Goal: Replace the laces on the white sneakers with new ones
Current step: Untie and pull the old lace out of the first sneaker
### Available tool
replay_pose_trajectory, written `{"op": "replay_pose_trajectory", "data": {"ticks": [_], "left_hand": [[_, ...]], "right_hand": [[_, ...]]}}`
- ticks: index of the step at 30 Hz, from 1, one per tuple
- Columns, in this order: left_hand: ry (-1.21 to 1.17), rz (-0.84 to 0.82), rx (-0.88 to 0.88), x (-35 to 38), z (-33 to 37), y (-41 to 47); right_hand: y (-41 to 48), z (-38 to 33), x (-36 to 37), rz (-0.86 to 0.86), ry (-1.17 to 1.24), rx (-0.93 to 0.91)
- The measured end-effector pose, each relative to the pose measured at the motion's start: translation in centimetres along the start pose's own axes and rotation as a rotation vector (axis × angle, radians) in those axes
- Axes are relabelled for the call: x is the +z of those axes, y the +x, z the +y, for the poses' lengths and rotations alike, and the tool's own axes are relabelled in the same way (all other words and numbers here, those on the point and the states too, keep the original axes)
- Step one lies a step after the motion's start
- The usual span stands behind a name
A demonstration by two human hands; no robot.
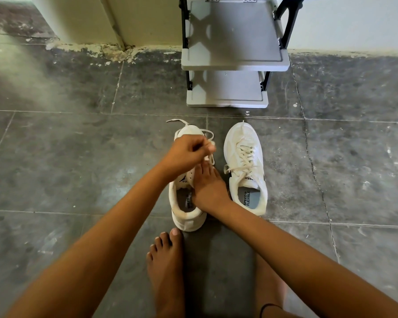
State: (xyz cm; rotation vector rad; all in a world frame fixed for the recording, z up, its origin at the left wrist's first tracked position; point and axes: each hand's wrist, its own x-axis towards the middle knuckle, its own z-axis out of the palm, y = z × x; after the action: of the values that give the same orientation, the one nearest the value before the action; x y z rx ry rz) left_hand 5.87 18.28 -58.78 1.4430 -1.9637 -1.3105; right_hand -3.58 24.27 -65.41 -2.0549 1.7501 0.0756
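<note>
Two white sneakers stood side by side on the tiled floor (78, 157), near a grey shoe rack (228, 101). Our left hand (189, 154) curled above the left sneaker (186, 222) and seemed to pinch its lace (207, 133), though the fingertips were blurred. Our right hand (210, 188) rested on that shoe with straight fingers, gripping nothing. The right sneaker (239, 143) sat laced.

Left hand (188, 154) pinching — right hand (209, 190) flat.
</note>
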Motion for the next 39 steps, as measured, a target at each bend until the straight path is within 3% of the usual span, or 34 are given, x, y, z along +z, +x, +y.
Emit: {"op": "replay_pose_trajectory", "data": {"ticks": [3,7,10,13,15,19,24,27,32,35,39], "left_hand": [[0.158,0.188,-0.013,0.1,0.8,1.3],[-0.025,0.415,-0.132,-2.2,-0.5,1.7],[0.153,0.373,-0.179,-3.1,-1.6,1.1],[0.482,0.171,-0.256,-2.9,-3.3,-0.2],[0.544,0.069,-0.318,-2.1,-4.0,-1.1],[0.589,0.091,-0.292,-1.3,-4.4,-1.5],[0.586,0.083,-0.224,-1.2,-4.5,-1.4],[0.555,0.105,-0.192,-0.8,-4.9,-1.5],[0.513,0.126,-0.188,-0.2,-5.4,-1.4],[0.479,0.148,-0.187,-0.3,-5.6,-1.6],[0.475,0.142,-0.201,0.2,-5.7,-1.6]], "right_hand": [[-0.2,0.2,-0.2,0.013,0.009,0.001],[-0.1,0.4,0.0,0.019,0.046,-0.010],[-0.3,0.6,-0.3,0.003,0.096,-0.021],[-0.4,1.3,-1.5,-0.080,0.230,-0.014],[-0.3,1.8,-2.9,0.000,0.305,0.026],[1.1,2.7,-5.3,0.389,0.457,0.133],[4.0,2.7,-4.6,0.251,0.528,0.181],[4.7,2.3,-3.6,0.284,0.587,0.253],[5.8,2.0,-3.9,0.311,0.517,0.305],[6.4,2.2,-4.4,0.233,0.450,0.299],[6.7,1.4,-6.8,0.285,0.728,0.262]]}}
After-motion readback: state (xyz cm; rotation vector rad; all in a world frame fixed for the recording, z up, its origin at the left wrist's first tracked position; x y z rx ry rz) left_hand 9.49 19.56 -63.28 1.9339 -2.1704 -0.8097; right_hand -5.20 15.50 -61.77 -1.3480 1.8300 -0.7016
